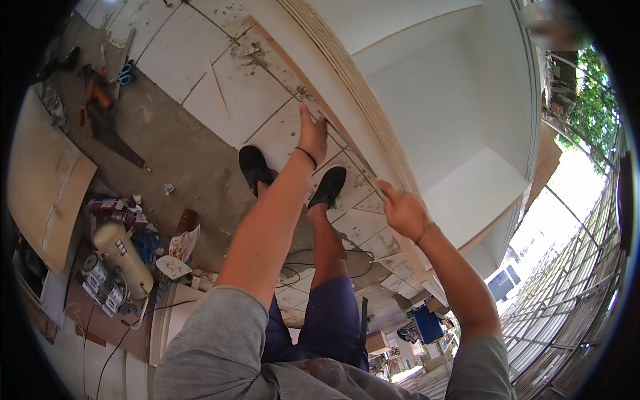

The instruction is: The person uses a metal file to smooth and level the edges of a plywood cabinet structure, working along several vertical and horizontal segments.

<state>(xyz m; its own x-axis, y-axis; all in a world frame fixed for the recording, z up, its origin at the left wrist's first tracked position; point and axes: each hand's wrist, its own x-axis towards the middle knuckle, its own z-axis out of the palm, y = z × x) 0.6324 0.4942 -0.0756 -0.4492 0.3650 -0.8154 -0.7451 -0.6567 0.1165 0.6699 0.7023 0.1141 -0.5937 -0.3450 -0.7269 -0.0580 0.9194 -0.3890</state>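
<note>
My left hand (313, 139) reaches forward with its fingers stretched out, beside the long wooden edge (327, 110) of a large white cabinet (433, 87). Some of its fingers are hidden behind the hand, and whether they touch the wood I cannot tell. Further right and nearer to me, my right hand (405, 215) is closed around a slim, dark-edged tool (369, 175). Its narrow end points along the wooden edge toward my left hand. What kind of tool it is does not show clearly.
My black shoes (254, 167) stand on dirty tiles. At the left lie a handsaw (117, 143), blue-handled scissors (125, 73) and an orange power tool (99, 93). A beige air compressor (123, 257) stands near a curved board (50, 180). Cables run over the floor behind my feet.
</note>
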